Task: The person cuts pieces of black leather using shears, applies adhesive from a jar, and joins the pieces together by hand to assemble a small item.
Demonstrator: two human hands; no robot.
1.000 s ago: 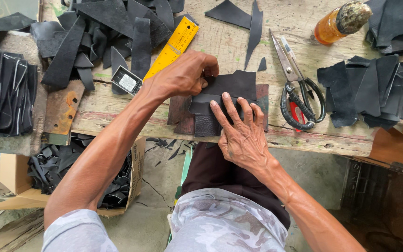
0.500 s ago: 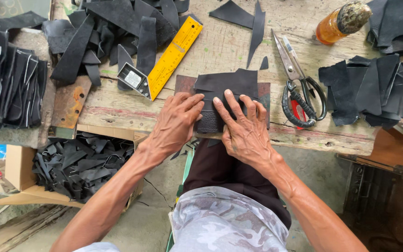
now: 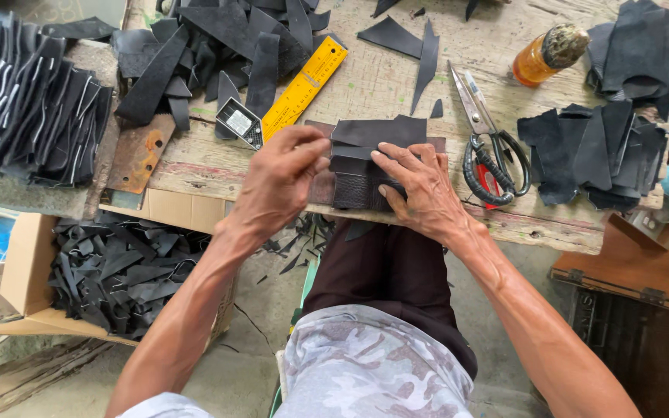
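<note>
A small stack of black leather pieces [image 3: 371, 149] lies at the front edge of a worn wooden bench [image 3: 396, 70]. My left hand [image 3: 283, 176] pinches the stack's left edge between thumb and fingers. My right hand [image 3: 418, 187] lies flat on the right part of the stack, fingers spread and pressing down. Both forearms reach in from below, over my lap.
A yellow ruler [image 3: 297, 87] and black-handled scissors [image 3: 488, 147] lie on the bench. Black leather piles sit at the far left [image 3: 32, 108], top [image 3: 218, 46] and right [image 3: 598, 147]. An orange bottle [image 3: 545, 53] stands behind. A cardboard box of scraps [image 3: 118, 271] is on the floor.
My left hand came back from the far side of the stack to its left edge and now pinches it. My right hand stayed pressed on the stack.
</note>
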